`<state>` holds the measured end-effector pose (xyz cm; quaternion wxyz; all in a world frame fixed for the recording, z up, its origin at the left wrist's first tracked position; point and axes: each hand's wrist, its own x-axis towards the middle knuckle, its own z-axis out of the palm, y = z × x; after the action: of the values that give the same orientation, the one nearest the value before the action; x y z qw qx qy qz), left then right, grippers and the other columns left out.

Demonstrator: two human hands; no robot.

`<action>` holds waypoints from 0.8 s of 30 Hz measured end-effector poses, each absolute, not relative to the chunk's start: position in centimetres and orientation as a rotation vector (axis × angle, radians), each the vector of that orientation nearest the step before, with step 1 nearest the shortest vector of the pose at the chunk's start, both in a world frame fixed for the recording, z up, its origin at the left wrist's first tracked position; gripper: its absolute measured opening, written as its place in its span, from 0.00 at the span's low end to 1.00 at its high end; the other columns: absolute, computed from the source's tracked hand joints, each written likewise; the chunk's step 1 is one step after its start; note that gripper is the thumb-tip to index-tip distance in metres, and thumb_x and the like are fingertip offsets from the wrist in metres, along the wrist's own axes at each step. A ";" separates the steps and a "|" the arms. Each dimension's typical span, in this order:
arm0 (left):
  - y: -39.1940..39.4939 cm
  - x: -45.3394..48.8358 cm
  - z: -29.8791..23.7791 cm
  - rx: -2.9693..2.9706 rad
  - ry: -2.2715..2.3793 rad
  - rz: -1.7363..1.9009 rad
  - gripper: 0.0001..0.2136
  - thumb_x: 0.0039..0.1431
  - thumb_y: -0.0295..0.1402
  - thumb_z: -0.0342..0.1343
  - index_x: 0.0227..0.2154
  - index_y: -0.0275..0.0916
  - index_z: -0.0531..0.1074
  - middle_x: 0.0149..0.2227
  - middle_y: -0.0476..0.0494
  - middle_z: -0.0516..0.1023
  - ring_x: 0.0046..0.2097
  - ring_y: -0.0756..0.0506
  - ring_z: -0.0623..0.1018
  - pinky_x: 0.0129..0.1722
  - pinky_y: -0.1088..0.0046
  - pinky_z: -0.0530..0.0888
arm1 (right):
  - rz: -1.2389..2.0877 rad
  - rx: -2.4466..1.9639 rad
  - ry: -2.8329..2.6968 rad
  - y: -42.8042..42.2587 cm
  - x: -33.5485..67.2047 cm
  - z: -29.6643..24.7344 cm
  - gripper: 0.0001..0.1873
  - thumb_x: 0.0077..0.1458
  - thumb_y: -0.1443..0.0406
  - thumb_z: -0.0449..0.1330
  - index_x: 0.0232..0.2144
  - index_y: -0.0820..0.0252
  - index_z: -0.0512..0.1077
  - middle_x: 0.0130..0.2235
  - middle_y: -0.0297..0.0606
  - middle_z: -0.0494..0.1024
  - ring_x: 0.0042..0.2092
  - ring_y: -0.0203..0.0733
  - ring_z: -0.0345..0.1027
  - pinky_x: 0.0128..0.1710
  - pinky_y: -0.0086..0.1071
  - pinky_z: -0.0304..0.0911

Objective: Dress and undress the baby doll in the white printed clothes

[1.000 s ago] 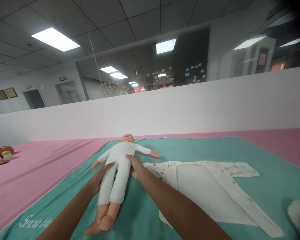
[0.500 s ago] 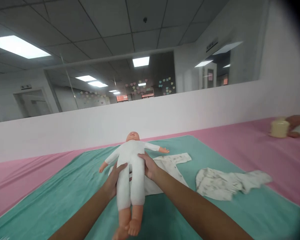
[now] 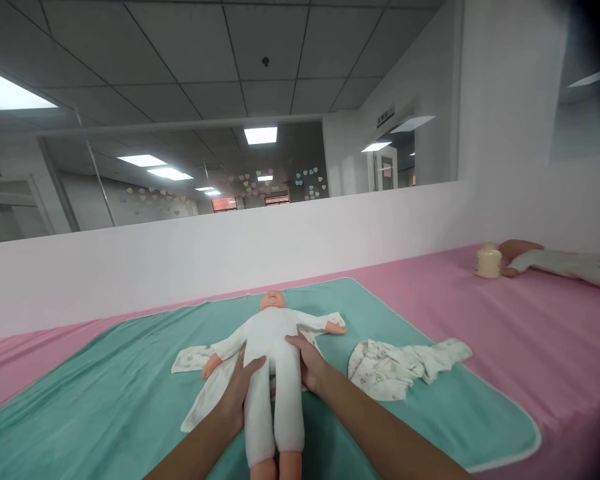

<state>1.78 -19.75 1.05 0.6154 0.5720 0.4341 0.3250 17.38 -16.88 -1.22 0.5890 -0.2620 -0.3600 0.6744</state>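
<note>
Infant training doll (image 3: pixel 269 347): held at waist, face up

Doll lies on teal towel (image 3: pixel 105 380), over a printed white garment (image 3: pixel 200 387). Left hand (image 3: pixel 237 390) and right hand (image 3: pixel 305 363) grip its waist from both sides, fingers extended, not curled. Crumpled second garment (image 3: pixel 400 370) just right of doll. Feeding bottle (image 3: pixel 489 261) beside another doll (image 3: pixel 555 263) on pink sheet (image 3: pixel 505 347), well apart.

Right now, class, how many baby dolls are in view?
2. One doll lies on the teal mat between the left hand and right hand; the other on the pink sheet at far right, by a bottle. More may be hidden.
</note>
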 end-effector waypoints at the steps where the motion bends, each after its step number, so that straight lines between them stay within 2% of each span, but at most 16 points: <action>1: -19.7 1.7 0.9 1.308 0.997 0.767 0.33 0.49 0.58 0.41 0.56 0.48 0.51 0.48 0.37 0.69 0.45 0.36 0.72 0.42 0.59 0.71 | 1.594 -0.614 -0.829 -16.7 17.2 -1.5 0.26 0.47 0.59 0.57 0.50 0.52 0.59 0.40 0.38 0.74 0.34 0.42 0.71 0.35 0.38 0.67; 6: -18.7 0.7 -0.5 1.298 0.928 0.709 0.32 0.49 0.58 0.41 0.55 0.50 0.56 0.49 0.39 0.69 0.46 0.36 0.72 0.42 0.62 0.71 | 1.647 -0.619 -0.801 -16.1 16.7 -2.7 0.27 0.48 0.58 0.57 0.51 0.48 0.58 0.41 0.36 0.74 0.33 0.40 0.70 0.35 0.38 0.67; 11: -17.7 -0.4 -1.3 1.267 1.062 0.760 0.31 0.51 0.55 0.44 0.56 0.50 0.53 0.49 0.39 0.69 0.45 0.38 0.72 0.38 0.67 0.71 | 1.641 -0.647 -0.854 -15.9 17.2 -2.6 0.26 0.48 0.58 0.57 0.51 0.45 0.58 0.44 0.35 0.73 0.35 0.40 0.70 0.37 0.37 0.66; 14: -17.1 -1.8 -0.6 1.343 1.313 0.794 0.31 0.49 0.55 0.48 0.55 0.48 0.56 0.42 0.40 0.74 0.35 0.40 0.75 0.27 0.69 0.70 | 1.636 -0.692 -0.914 -15.8 17.8 -2.3 0.25 0.48 0.57 0.57 0.50 0.46 0.61 0.44 0.35 0.73 0.37 0.40 0.69 0.39 0.37 0.65; 17: -15.5 -4.2 0.7 1.614 1.570 0.766 0.29 0.51 0.55 0.44 0.49 0.40 0.65 0.27 0.44 0.74 0.21 0.45 0.71 0.21 0.71 0.65 | 1.581 -0.824 -1.035 -15.5 18.4 -2.0 0.23 0.47 0.55 0.58 0.48 0.48 0.64 0.43 0.36 0.73 0.37 0.40 0.68 0.38 0.35 0.64; 20: -12.5 -7.2 1.7 1.820 1.710 0.969 0.23 0.55 0.50 0.41 0.41 0.38 0.70 0.23 0.47 0.73 0.24 0.46 0.72 0.25 0.73 0.66 | 1.263 -1.120 -1.284 -15.1 19.1 -1.7 0.19 0.49 0.50 0.55 0.39 0.55 0.70 0.37 0.37 0.74 0.35 0.42 0.66 0.34 0.34 0.61; 22: -10.1 -8.8 1.7 1.781 1.793 1.073 0.17 0.55 0.44 0.43 0.38 0.39 0.70 0.27 0.46 0.75 0.30 0.45 0.74 0.28 0.74 0.66 | 0.874 -1.330 -1.448 -15.0 19.4 -1.6 0.22 0.52 0.48 0.50 0.27 0.58 0.72 0.31 0.38 0.74 0.33 0.43 0.65 0.32 0.33 0.58; 24: -7.9 -9.7 1.3 1.733 1.796 1.083 0.13 0.52 0.38 0.47 0.37 0.38 0.71 0.32 0.44 0.76 0.35 0.44 0.75 0.30 0.75 0.67 | 0.544 -1.485 -1.507 -15.0 19.6 -1.7 0.25 0.54 0.48 0.46 0.21 0.58 0.70 0.27 0.37 0.73 0.31 0.42 0.64 0.31 0.33 0.55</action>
<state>-9.75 -7.86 1.27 0.2089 0.6230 0.6456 0.3892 19.64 -15.01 -1.68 0.4606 -0.6033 -0.6125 0.2210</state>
